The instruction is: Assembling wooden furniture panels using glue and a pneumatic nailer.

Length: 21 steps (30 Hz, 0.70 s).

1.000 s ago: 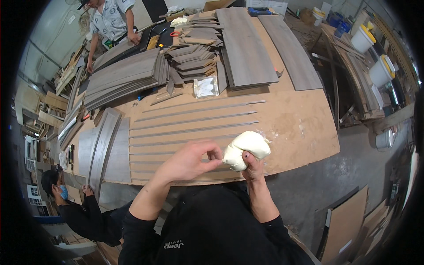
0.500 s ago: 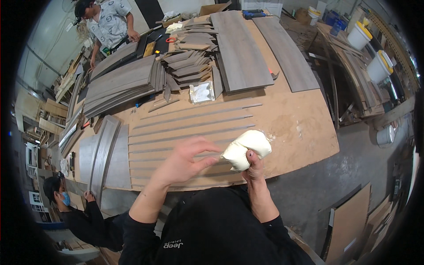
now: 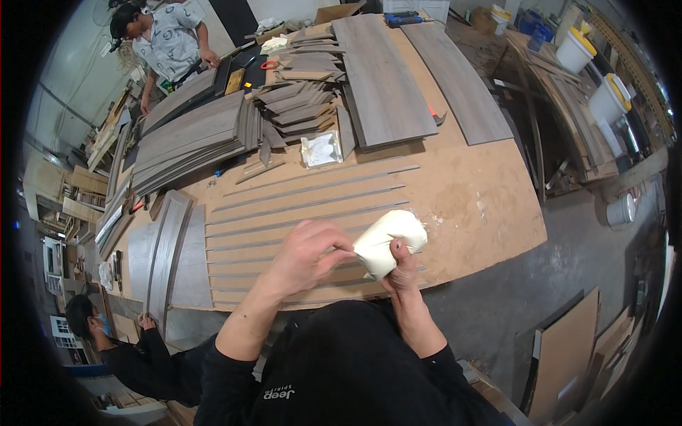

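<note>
Cluttered workshop: smooth grey floor (image 3: 469, 312) around the table; white buckets with yellow rims (image 3: 609, 103) stand beyond its right side, and a co-worker in a pale patterned short-sleeved shirt (image 3: 167, 46) is at the far left.
Broad tan worktable (image 3: 490, 206): narrow grey strips (image 3: 408, 170) lie in spaced rows across it, with wide grey wood-grain planks (image 3: 387, 78) farther back.
Plump cream-coloured plastic bag (image 3: 391, 238): smooth and softly shiny, bulging into a rounded fold at upper right, creased through the middle, narrowing to a point at its left end.
Place: held up over the near part of the worktable, in front of the wearer's body.
Bare right hand (image 3: 402, 270): grasps the bag from below and the right, thumb pressed into the crease.
Bare left hand (image 3: 312, 255): pinches the bag's pointed left end between thumb and fingertips.
Since half a second ago: the left fingers, spread then, have drawn together on the point; the bag sits slightly farther left in view; the right-hand hold is kept, and the strips lie in the same rows.
</note>
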### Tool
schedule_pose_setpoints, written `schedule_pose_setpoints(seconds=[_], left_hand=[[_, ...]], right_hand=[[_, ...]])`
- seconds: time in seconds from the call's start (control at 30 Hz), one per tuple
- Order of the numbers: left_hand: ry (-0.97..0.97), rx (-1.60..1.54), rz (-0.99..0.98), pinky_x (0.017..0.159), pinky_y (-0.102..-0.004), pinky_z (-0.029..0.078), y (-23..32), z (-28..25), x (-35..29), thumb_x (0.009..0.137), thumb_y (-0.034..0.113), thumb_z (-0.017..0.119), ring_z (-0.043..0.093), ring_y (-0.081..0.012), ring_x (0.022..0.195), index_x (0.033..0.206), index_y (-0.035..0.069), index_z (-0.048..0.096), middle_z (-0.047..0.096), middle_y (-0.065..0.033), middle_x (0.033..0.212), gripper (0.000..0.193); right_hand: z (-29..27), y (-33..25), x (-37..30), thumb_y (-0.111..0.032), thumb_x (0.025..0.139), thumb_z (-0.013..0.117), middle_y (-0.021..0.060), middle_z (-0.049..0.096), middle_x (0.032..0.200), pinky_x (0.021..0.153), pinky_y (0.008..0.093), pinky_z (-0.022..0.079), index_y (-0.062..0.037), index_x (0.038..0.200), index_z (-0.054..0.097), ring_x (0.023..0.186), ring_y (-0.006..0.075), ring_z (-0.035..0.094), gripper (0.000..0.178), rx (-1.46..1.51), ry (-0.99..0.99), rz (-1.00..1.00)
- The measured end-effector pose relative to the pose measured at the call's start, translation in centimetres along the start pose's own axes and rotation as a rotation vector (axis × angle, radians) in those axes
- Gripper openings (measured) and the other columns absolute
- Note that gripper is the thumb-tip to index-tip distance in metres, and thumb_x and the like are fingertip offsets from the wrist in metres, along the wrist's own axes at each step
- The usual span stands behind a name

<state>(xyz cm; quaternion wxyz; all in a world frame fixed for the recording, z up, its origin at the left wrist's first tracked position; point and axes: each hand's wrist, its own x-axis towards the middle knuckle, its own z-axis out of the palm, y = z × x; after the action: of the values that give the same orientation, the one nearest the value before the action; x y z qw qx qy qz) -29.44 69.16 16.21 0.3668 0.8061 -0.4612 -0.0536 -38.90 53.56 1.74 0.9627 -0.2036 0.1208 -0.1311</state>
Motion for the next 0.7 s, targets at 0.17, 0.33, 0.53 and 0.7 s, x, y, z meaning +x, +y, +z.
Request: schedule_pose_setpoints(seconds=[0.17, 0.33, 0.53, 0.7], left_hand=[[0.135, -0.103, -0.093, 0.077, -0.0354, 0.05, -0.4, 0.0, -1.3, 0.081, 0.007, 0.076, 0.065, -0.0261, 0.085, 0.087, 0.007, 0.068, 0.067, -0.007, 0.088, 0.01], [0.289, -0.26, -0.29, 0.079, -0.0339, 0.054, -0.9, -2.2, -2.2, 0.084, 0.003, 0.074, 0.066, -0.0262, 0.088, 0.09, 0.005, 0.069, 0.068, -0.0107, 0.09, 0.008], [0.208, -0.107, -0.086, 0.081, -0.0364, 0.054, -0.1, 0.2, -1.8, 0.081, 0.009, 0.078, 0.068, -0.026, 0.094, 0.102, 0.007, 0.072, 0.071, -0.0092, 0.1, 0.021], [0.139, -0.034, 0.018, 0.083, -0.0373, 0.054, -0.4, 0.4, -1.0, 0.076, 0.005, 0.081, 0.067, -0.0279, 0.096, 0.103, 0.006, 0.072, 0.072, -0.0087, 0.102, 0.028]], right_hand=[[0.3, 0.5, -0.2, -0.033, 0.088, 0.074, 0.0115, 0.061, 0.121, 0.096, 0.0442, 0.055, -0.005, 0.137, 0.047, 0.111, 0.0265, 0.064, 0.063, 0.002, 0.001, 0.053], [0.4, 0.4, 0.2, -0.039, 0.09, 0.07, 0.0113, 0.063, 0.121, 0.098, 0.0417, 0.054, -0.0061, 0.135, 0.049, 0.111, 0.0253, 0.064, 0.06, 0.001, 0.036, 0.028], [1.5, 0.4, 0.2, -0.037, 0.092, 0.068, 0.0115, 0.063, 0.117, 0.095, 0.0408, 0.054, -0.0053, 0.134, 0.049, 0.108, 0.0243, 0.065, 0.056, -0.005, 0.027, 0.033], [1.8, 0.5, -0.1, -0.039, 0.092, 0.069, 0.0113, 0.064, 0.116, 0.093, 0.0402, 0.055, -0.0051, 0.132, 0.05, 0.106, 0.0237, 0.066, 0.055, -0.017, 0.04, 0.046]])
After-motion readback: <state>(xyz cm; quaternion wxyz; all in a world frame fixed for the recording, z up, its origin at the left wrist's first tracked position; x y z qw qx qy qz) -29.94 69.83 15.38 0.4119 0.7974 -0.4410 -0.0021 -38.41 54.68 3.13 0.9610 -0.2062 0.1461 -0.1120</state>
